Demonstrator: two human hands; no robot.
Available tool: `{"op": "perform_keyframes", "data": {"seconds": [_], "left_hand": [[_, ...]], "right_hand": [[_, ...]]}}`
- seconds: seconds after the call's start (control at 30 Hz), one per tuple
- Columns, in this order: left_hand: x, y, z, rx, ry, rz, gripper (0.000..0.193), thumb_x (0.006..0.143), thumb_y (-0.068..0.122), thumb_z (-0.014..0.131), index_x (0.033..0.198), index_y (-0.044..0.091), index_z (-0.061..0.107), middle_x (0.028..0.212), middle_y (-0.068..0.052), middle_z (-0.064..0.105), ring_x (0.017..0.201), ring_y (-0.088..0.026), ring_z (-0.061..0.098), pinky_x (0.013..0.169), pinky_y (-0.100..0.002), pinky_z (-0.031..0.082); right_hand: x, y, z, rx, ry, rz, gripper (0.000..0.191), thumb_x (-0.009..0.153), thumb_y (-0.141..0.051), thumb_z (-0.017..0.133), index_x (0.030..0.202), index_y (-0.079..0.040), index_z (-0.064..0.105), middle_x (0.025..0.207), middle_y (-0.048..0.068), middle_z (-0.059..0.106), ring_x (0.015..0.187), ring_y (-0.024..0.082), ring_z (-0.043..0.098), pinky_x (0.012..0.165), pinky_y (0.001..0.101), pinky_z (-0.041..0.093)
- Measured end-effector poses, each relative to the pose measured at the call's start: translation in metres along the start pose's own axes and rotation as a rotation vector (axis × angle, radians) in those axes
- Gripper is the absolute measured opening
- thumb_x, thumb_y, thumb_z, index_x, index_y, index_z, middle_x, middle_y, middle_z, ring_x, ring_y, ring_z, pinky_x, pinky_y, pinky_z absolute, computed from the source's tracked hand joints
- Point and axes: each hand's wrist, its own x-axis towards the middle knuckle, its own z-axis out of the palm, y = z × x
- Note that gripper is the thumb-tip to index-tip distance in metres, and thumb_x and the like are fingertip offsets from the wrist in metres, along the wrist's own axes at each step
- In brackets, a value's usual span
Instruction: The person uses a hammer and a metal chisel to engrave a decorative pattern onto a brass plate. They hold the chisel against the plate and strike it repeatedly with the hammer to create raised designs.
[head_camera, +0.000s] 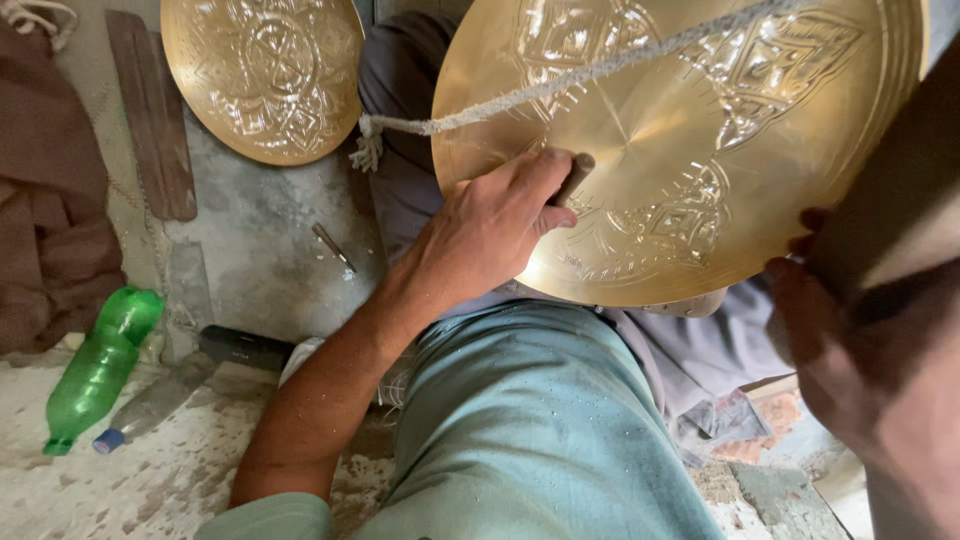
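One brass plate (700, 150) fills the lap here, round and engraved, tilted up toward the camera and resting on the person's legs. Left hand (495, 225) lies right on its lower left edge, fingers curled tight round a short dark punch (574, 177) whose tip touches the metal just left of the plate's centre. The punch's long axis runs up and to the right from the fist, pointing in toward the middle of the plate. Right hand (850, 340) sits at the plate's lower right rim, very close to the lens and blurred, wrapped about a thick wooden handle (900, 215) that slants up to the right; the hold looks closed, though the fingers are hard to read. So the hands are well apart, one on each side, and the left is the one nearer the engraving. A frayed white rope (560, 85) crosses the plate above the left hand. Further left, a second plate (262, 75) leans on the floor (250, 230), with a small metal tool (333, 247) below it, and beyond the forearm lies a green bottle (100, 365).
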Motion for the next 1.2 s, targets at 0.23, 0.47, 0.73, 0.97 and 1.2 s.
{"op": "perform_keyframes", "data": {"seconds": [0.23,0.47,0.73,0.97,1.2], "left_hand": [[0.016,0.014,-0.007,0.05,-0.054,0.102,0.038,0.089,0.013,0.074,0.123,0.008,0.058,0.11,-0.014,0.07,0.099,-0.037,0.07,0.077,-0.047,0.056],[0.028,0.03,-0.013,0.114,-0.245,0.038,0.033,0.088,0.006,0.068,0.12,0.01,0.059,0.098,-0.011,0.072,0.095,-0.034,0.072,0.073,-0.047,0.056],[0.024,0.025,-0.011,0.087,-0.18,0.029,0.038,0.086,0.009,0.072,0.121,0.007,0.058,0.093,-0.017,0.07,0.09,-0.04,0.07,0.068,-0.051,0.053],[0.005,0.023,-0.004,0.024,0.008,-0.096,0.03,0.094,0.009,0.072,0.12,0.006,0.057,0.102,-0.018,0.07,0.097,-0.04,0.07,0.075,-0.052,0.052],[-0.016,0.023,0.014,0.084,0.259,-0.192,0.036,0.093,0.013,0.074,0.121,0.002,0.055,0.102,-0.021,0.068,0.092,-0.044,0.068,0.071,-0.051,0.053]], "right_hand": [[-0.001,0.009,-0.002,0.32,-0.071,0.386,0.07,0.086,-0.006,0.072,0.15,-0.002,0.045,0.092,0.018,0.064,0.078,0.038,0.065,0.073,0.0479,0.052],[-0.04,0.02,0.02,0.232,-0.082,0.377,0.067,0.086,-0.004,0.066,0.15,-0.008,0.048,0.104,0.018,0.066,0.089,0.041,0.066,0.075,0.0516,0.053],[-0.03,0.013,0.016,0.397,-0.014,0.378,0.067,0.087,-0.009,0.067,0.146,0.003,0.039,0.095,0.02,0.066,0.081,0.039,0.068,0.072,0.0488,0.054],[0.011,0.006,-0.015,-0.006,-0.033,0.049,0.048,0.094,-0.01,0.06,0.142,-0.009,0.055,0.1,0.014,0.069,0.082,0.03,0.069,0.068,0.0435,0.054],[0.056,-0.005,-0.029,-0.048,-0.013,-0.143,0.052,0.09,-0.01,0.062,0.14,-0.002,0.053,0.099,0.018,0.067,0.075,0.032,0.066,0.059,0.0438,0.053]]}}
